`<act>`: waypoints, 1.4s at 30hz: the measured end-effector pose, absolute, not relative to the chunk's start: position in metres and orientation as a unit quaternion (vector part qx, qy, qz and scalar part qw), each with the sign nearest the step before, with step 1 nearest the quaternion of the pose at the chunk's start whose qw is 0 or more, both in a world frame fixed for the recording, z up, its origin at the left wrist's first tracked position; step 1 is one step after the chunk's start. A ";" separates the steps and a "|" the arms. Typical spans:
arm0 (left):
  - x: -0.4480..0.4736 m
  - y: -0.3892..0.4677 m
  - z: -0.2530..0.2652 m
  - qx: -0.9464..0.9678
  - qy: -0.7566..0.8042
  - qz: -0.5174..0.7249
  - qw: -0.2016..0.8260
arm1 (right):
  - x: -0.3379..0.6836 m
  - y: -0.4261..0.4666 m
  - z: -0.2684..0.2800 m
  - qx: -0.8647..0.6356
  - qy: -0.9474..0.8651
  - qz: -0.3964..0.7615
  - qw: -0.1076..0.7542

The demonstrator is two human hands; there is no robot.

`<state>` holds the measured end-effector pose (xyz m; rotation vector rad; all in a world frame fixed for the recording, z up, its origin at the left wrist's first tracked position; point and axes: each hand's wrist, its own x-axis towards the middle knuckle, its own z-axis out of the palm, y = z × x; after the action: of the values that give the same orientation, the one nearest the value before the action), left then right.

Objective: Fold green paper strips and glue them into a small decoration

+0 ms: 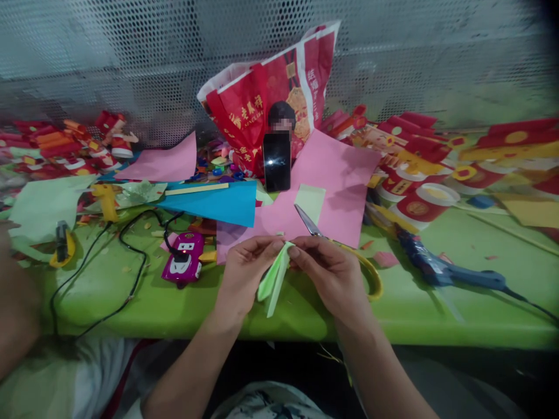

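Note:
A folded strip of light green paper [276, 279] hangs between my hands, near the front edge of the green table [131, 314]. My left hand [244, 273] pinches its upper end between thumb and fingers. From the other side, my right hand [329, 270] grips the same end, fingers curled. Just behind my right hand lie scissors [311, 222] with yellow handles, blades pointing away to the left and partly covered by the hand. Under them are a sheet of pink paper [340, 174] and a small pale green piece of paper [311, 201].
A glue gun [449, 270] lies at right, its cord trailing off. A purple power socket [184, 259] with black cable sits at left, near blue paper [218, 203]. A phone [277, 163] leans against a red bag [262, 99]. Paper figures [414, 139] crowd the back. Another person's arm [17, 302] is at left.

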<state>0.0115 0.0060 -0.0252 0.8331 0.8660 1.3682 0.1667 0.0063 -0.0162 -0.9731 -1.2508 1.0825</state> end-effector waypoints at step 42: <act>0.019 -0.009 -0.013 0.576 0.474 0.578 0.330 | 0.167 -0.001 -0.010 -0.433 -0.606 0.380 0.549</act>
<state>0.0185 -0.0085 -0.0126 1.5061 1.2411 1.5131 0.1674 -0.0009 -0.0100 -1.0248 -1.4344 0.9003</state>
